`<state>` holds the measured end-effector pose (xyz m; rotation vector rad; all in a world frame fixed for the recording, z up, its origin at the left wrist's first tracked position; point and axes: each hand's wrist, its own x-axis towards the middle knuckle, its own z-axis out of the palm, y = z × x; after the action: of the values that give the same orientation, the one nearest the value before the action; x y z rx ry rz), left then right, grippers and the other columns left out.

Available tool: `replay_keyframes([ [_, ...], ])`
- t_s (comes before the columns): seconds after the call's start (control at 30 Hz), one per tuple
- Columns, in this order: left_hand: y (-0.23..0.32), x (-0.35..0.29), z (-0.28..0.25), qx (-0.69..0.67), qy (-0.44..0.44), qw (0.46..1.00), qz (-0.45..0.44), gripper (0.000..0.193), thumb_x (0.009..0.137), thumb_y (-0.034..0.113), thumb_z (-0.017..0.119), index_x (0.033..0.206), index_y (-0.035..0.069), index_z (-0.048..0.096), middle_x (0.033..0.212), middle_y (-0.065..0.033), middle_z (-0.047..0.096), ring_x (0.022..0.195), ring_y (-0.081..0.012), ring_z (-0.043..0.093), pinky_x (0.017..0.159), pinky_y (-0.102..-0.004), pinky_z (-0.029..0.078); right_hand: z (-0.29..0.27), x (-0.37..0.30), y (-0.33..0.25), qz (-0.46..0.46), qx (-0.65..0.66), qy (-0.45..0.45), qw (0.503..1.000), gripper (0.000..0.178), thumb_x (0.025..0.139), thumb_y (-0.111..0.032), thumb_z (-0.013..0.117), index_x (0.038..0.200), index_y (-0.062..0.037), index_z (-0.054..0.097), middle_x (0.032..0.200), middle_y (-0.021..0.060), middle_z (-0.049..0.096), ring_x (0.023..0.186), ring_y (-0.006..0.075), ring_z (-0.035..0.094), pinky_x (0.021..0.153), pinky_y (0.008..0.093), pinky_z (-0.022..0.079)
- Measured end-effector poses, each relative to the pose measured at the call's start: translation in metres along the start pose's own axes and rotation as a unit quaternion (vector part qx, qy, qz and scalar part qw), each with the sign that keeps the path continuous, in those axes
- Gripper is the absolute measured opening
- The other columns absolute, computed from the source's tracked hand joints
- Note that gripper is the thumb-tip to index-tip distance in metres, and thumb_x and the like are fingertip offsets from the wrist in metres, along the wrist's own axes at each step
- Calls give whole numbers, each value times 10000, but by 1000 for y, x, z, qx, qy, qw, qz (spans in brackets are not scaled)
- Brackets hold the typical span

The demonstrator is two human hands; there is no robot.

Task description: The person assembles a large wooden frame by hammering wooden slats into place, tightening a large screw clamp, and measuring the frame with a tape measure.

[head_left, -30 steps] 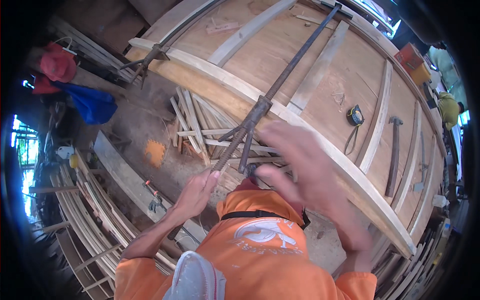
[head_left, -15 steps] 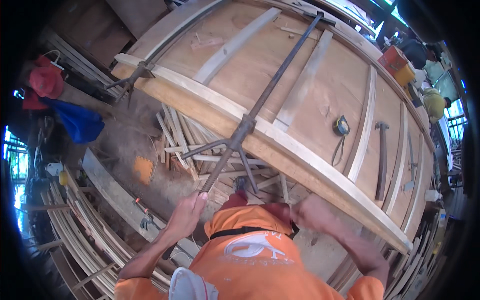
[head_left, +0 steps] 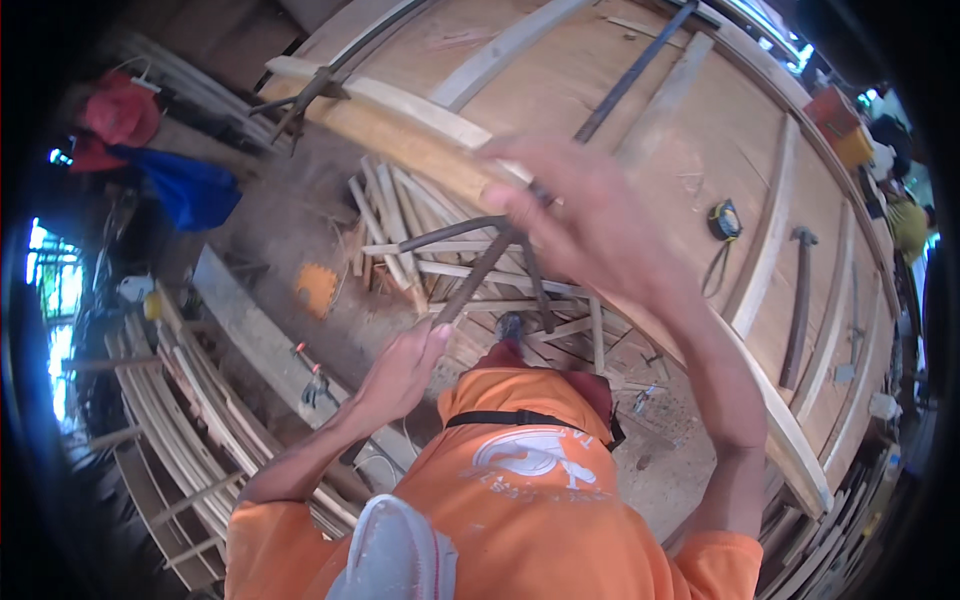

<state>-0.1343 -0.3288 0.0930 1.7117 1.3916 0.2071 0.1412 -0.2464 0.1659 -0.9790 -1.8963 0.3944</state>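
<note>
Left hand point(head_left: 400, 375) grips the clamp bar's point(head_left: 470, 285) end; right hand point(head_left: 590, 215), open and blurred, hovers over the plank point(head_left: 410, 150). Tightening step, needs steady bracing.

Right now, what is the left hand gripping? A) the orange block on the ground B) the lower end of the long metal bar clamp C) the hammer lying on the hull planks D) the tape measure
B: the left hand closes around the lower end of the long metal bar clamp, while the hammer and tape measure lie untouched on the wooden hull.

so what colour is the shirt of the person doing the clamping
Orange shirt, with a pale print on the chest; the head view shows it, below the left hand.
</note>
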Motion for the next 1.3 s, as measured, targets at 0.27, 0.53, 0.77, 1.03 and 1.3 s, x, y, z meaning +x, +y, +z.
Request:
replay_keyframes([
  [0.27, -9, -1, 6, -33, -6, 999, -17, 437, 1137, 340, 438, 975, -46, 561, 736, -218, 574, 685, -399, 572, 704, -520, 460, 43, 28, 14, 14, -60, -320, 945, 280, 1020, -221, 653, 1112, 37, 711, 1037, 241, 739, 950, 417, 725, 913, 491, 572],
  [0.53, -5, -1, -3, -58, -54, 996, -41, 522, 1147, 427, 395, 901, -12, 534, 697, -97, 495, 651, -236, 488, 647, -431, 442, 77, -4, 0, 34, -115, -284, 951, 167, 929, -137, 705, 1000, 10, 743, 1065, 238, 753, 1034, 401, 738, 981, 483, 554],
  [0.77, -8, -1, -3, -72, -71, 994, -45, 549, 1146, 463, 384, 865, 10, 514, 691, -54, 465, 649, -191, 455, 627, -406, 427, 35, -117, 0, 32, -48, -111, 992, 536, 896, -55, 691, 1421, -37, 585, 1456, 151, 606, 1360, 373, 574, 1139, 493, 449],
  [1.03, -24, 3, 1, -129, -78, 987, -47, 505, 1147, 476, 412, 861, 68, 491, 704, -1, 453, 593, -131, 436, 551, -336, 395, 23, -119, 16, 9, 17, -150, 989, 598, 880, -11, 678, 1467, -42, 567, 1479, 157, 618, 1366, 342, 606, 1149, 453, 457],
  [1.3, 0, 9, -21, -178, -173, 962, -113, 544, 1141, 479, 403, 847, 39, 528, 722, -39, 505, 606, -178, 451, 578, -399, 408, 56, -83, -14, 553, 343, -41, 758, 388, 1100, -327, 570, 1285, 14, 570, 1073, 118, 709, 873, 190, 692, 784, 331, 560],
])
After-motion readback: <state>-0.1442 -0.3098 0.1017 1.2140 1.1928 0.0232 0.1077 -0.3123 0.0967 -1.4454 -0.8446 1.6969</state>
